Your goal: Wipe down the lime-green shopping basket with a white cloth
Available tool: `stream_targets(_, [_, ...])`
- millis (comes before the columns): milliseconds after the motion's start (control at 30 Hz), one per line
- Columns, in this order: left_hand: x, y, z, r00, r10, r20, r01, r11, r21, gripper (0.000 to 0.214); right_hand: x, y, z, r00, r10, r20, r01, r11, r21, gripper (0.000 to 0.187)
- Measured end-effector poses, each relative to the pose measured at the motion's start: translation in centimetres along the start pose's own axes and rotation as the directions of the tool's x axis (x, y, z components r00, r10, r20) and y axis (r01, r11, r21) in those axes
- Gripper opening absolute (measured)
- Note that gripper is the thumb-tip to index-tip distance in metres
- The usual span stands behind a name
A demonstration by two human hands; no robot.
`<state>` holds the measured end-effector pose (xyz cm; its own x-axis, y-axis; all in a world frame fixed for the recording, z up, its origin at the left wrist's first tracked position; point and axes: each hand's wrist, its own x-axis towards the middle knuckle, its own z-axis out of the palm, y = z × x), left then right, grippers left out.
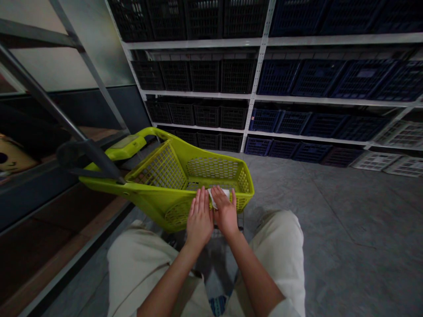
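We are holding our left hand [200,220] at the near rim of the lime-green shopping cart [145,198], its fingers lying straight and together. Just to its right, our right hand [226,215] is covering a white cloth [226,192] at that rim with extended fingers; we cannot tell whether they are gripping it. On the far side, white shelves [198,43] are bearing black crates [205,75] on the left and blue crates [317,78] on the right.

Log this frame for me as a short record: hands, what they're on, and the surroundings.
Left hand: fingers extended side by side, at the cart's near rim
Right hand: fingers over a white cloth or paper, thumb apart; grip unclear
Cart: yellow-green, perforated sides
Background: white-framed shelving with black crates at picture left, blue crates to their right, white crates low at far right
Floor: grey
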<state>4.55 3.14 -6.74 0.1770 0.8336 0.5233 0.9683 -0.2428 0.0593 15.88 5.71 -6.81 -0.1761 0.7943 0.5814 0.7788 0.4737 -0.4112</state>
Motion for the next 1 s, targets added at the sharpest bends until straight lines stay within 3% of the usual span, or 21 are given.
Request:
stream_targets(100, [0.1,0.0,-0.2,1.0,0.016,-0.006,-0.016,1.0,-0.007,0.069,-1.6,3.5,-1.9,0.999,0.014,-0.031,-0.015,0.998,-0.061,0.081])
stream_targets(233, [0.1,0.1,-0.4,1.0,0.018,-0.005,-0.018,1.0,-0.02,0.068,-3.9,8.9,-3.9,0.981,0.137,-0.139,-0.155,0.98,-0.126,0.077])
stream_targets(300, [0.1,0.2,-0.4,1.0,0.015,-0.007,-0.015,0.999,-0.029,0.068,-4.4,10.3,-4.1,0.958,0.222,-0.184,-0.247,0.96,-0.132,0.072])
stream_targets(367, [0.2,0.3,-0.4,1.0,0.013,-0.013,-0.014,0.999,-0.041,0.068,-4.3,10.0,-3.8,0.928,0.299,-0.224,-0.334,0.932,-0.138,0.069])
stream_targets(433, [0.2,0.4,-0.4,1.0,0.01,-0.02,-0.012,0.998,-0.054,0.068,-3.4,8.1,-3.1,0.913,0.33,-0.238,-0.368,0.919,-0.139,0.068])
stream_targets(600, [0.2,0.3,0.2,1.0,-0.007,-0.012,0.007,0.999,-0.031,0.071,-0.2,0.6,-0.1,0.973,0.211,-0.096,-0.216,0.975,-0.046,0.068])
stream_targets(700, [0.1,0.1,0.4,1.0,0.0,0.018,0.0,1.0,-0.001,0.072,0.6,-1.6,0.7,0.992,0.125,-0.019,-0.125,0.992,-0.002,0.066])
stream_targets(767, [0.2,0.2,0.3,0.999,0.002,0.038,-0.003,1.0,0.012,0.07,0.5,-1.4,0.3,0.997,0.071,0.003,-0.071,0.997,-0.007,0.07])
stream_targets(867, [0.2,0.3,-0.1,0.999,-0.003,0.043,0.002,1.0,0.006,0.067,-0.7,1.3,-1.3,0.999,0.032,0.002,-0.031,0.998,-0.055,0.08])
stream_targets(1000, [0.2,0.3,-0.2,1.0,0.0,0.014,0.001,1.0,-0.023,0.068,-3.0,6.8,-3.4,0.989,0.117,-0.091,-0.129,0.982,-0.141,0.081])
